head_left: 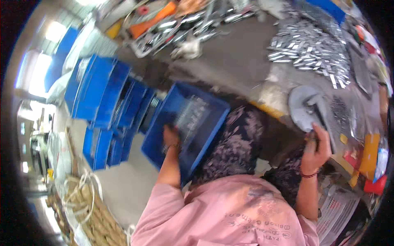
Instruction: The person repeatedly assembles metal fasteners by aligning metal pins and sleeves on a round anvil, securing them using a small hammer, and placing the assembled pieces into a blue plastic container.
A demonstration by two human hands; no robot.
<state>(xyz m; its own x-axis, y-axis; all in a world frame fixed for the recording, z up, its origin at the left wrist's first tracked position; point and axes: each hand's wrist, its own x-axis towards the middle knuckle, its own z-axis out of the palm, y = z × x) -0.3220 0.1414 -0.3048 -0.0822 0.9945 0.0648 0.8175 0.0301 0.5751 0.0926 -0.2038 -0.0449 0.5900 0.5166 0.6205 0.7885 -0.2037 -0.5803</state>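
Note:
My left hand [171,137] is inside a blue plastic bin [211,143], which leans against my left thigh. Small shiny metal pieces [193,117] lie in rows on the bin's floor, just beyond the fingers. Motion blur and shadow hide how those fingers are held. Over on the right, my right hand [317,149] is raised at the bench edge with its fingers curled in; whatever they hold is not clear. Close to its fingertips, a dark bar-like part [321,117] reaches over a round grey disc [299,98] on the bench.
Stacked blue bins [100,94] stand at the left. A big heap of shiny metal strips [310,51] covers the far right of the bench. Assorted metal parts and an orange-handled tool [152,20] lie at the far edge. Brown sacking [96,209] sits lower left.

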